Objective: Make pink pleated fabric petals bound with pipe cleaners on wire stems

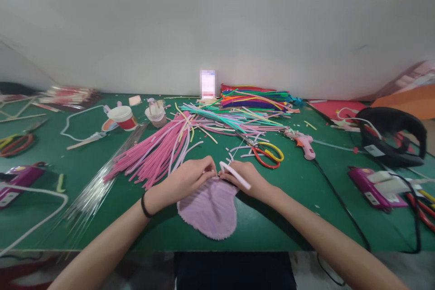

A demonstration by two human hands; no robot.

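Note:
A lilac heart-shaped piece made of fuzzy stems point(210, 210) lies on the green table point(299, 199) near its front edge. My left hand point(192, 176) pinches the piece's top edge with closed fingers. My right hand point(246, 179) meets it there, fingers closed around a white fuzzy stem point(235, 175) that sticks out over the back of the hand. Both hands touch at the top notch of the piece.
A pile of pink stems point(156, 152) and a colourful bundle point(253, 99) lie behind the hands. Red-and-yellow scissors point(267, 154), a pink glue gun point(304, 142), a paper cup point(123, 118), purple glue guns point(374, 186) and a black headset point(390, 136) sit around.

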